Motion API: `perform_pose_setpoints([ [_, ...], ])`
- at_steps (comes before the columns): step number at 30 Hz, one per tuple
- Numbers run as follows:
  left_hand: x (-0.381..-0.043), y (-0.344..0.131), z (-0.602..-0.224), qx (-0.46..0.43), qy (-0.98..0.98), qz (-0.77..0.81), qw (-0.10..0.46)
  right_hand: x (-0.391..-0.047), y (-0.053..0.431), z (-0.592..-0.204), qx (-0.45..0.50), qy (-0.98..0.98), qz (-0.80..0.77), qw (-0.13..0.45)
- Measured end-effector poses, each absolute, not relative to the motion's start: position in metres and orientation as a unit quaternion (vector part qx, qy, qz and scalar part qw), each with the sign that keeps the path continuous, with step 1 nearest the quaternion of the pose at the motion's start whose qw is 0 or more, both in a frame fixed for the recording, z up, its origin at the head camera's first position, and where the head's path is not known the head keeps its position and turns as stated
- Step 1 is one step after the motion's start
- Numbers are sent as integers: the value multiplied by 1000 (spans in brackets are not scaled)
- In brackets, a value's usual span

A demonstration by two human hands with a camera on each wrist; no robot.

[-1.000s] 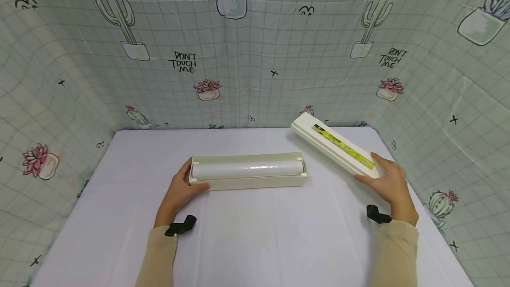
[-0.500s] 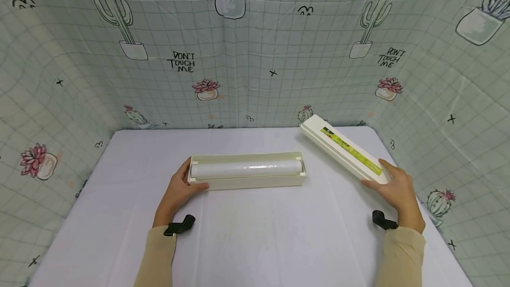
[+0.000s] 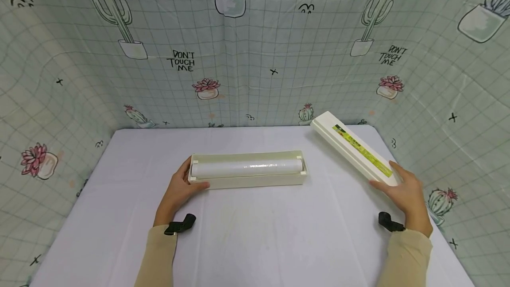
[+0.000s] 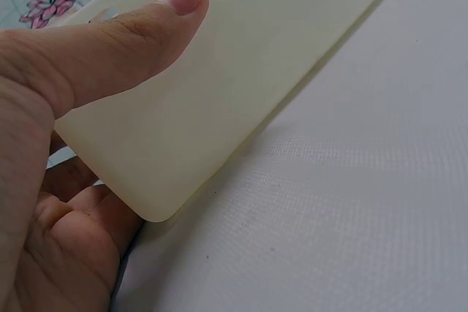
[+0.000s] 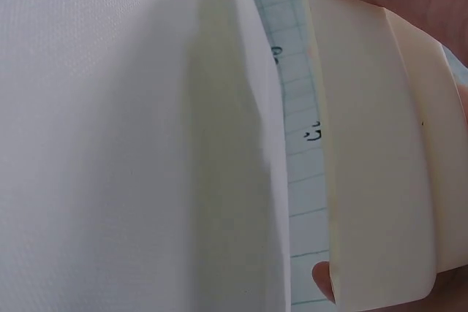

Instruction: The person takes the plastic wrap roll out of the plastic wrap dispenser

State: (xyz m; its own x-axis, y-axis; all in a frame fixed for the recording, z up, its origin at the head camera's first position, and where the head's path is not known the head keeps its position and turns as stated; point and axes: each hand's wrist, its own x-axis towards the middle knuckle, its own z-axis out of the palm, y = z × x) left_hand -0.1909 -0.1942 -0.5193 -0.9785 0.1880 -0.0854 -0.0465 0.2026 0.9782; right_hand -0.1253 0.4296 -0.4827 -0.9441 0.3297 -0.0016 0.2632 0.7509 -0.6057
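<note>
can't tell what room this is: just a white table [image 3: 275, 234] with cactus cloth [image 3: 255, 43] on three sides.

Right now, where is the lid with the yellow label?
On the head view's right, the lid is gripped at its near end by the right hand, right of the open box.

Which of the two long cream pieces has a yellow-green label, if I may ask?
The long cream plastic lid in the right hand has it; the open, rectangular cream plastic box in the left hand shows none.
</note>
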Motion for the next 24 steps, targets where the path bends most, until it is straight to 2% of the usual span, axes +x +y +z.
perform_pose_setpoints([
  [14,-191,-194,-520,57,767,633,89,-123,428,-481,-188,-927,323,23],
  [24,-191,-196,-522,59,765,636,85,-123,432,-486,-185,-928,322,27],
])
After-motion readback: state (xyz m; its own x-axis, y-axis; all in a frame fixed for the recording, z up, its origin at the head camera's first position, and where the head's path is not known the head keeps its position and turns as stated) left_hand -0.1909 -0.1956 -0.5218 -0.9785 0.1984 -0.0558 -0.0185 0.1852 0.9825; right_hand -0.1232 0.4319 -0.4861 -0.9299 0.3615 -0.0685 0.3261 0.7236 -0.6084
